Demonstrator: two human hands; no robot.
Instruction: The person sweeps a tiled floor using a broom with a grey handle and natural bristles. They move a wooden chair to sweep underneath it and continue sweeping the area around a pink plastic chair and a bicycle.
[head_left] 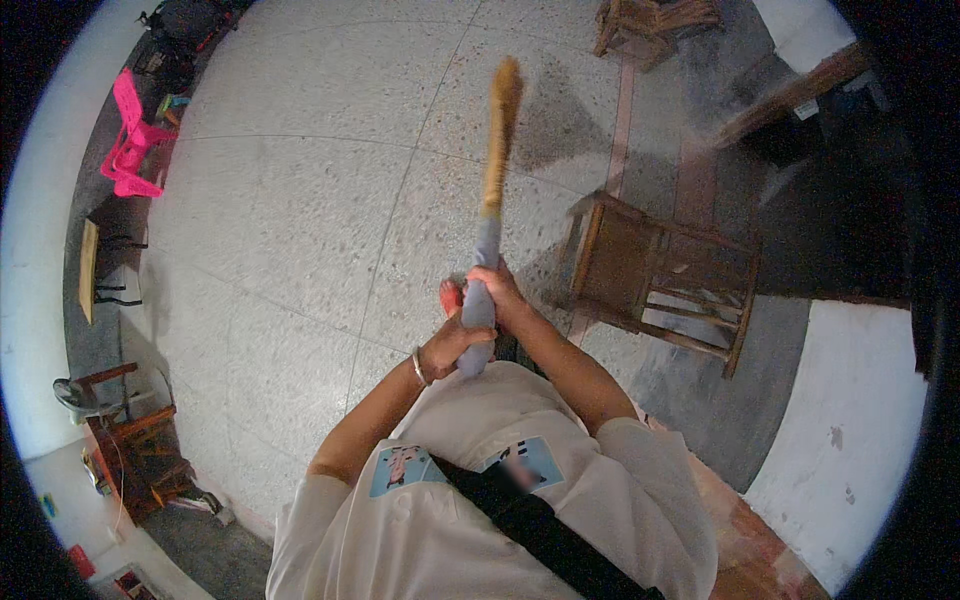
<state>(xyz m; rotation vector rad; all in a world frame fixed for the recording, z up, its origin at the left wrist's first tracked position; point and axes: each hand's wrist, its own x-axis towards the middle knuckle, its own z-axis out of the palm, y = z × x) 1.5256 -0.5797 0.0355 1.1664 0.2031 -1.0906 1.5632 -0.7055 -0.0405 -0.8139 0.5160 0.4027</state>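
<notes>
Both my hands grip a long stick-like tool [497,170], which looks like a broom. Its near end is wrapped in grey, and its far part is yellow-brown and slightly blurred. My left hand [457,345] is closed round the grey part close to my belly. Farther up the same grey part, my right hand [497,290] is closed round it. The tool points away from me over the speckled floor [290,220]. Its far end is a little thicker, but its exact shape is too blurred to tell.
A wooden chair [610,265] stands close on my right, and another piece of wooden furniture [640,35] at the far right. Along the left wall are a pink plastic chair [130,150], a small folding table [90,270] and a brown wooden stand [140,460].
</notes>
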